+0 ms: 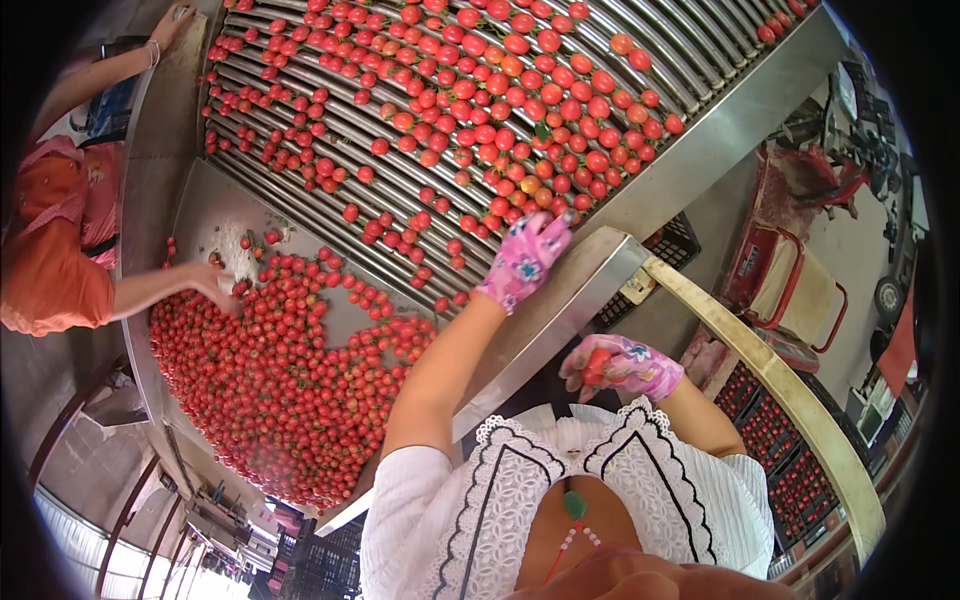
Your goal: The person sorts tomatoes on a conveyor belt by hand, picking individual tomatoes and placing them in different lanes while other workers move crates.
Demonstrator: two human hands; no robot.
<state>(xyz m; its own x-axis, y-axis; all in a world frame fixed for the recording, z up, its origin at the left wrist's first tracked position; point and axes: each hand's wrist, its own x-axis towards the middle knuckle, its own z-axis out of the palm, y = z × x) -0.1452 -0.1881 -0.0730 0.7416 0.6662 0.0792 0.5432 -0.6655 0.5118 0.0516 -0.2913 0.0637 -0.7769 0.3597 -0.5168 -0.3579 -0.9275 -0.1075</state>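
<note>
Pink flowered gloves on both hands. Left hand (524,262) out over the lower right edge of the roller bed (690,60), fingertips down among loose tomatoes (515,120), close beside the metal side rail (725,155). Fingers bent; can't tell whether anything is in that grip. Right hand (645,370) low, outside the rail, just in front of the white lace-collared top (520,460). Grip curled around red fruit (597,366), tomato by shape; count unclear.

On the rollers: a thick scatter of tomatoes, mostly red, a few orange. Below the rollers: metal trough (345,322) with a dense tomato heap (285,390). At far left: co-worker in orange (60,270), one bare hand (212,287) over the heap's upper edge, the other (172,26) at the frame's upper rim.

To the right: cream curved bar (770,375), black crates (790,465) of tomatoes beyond, red vehicle (775,265) farther up.
</note>
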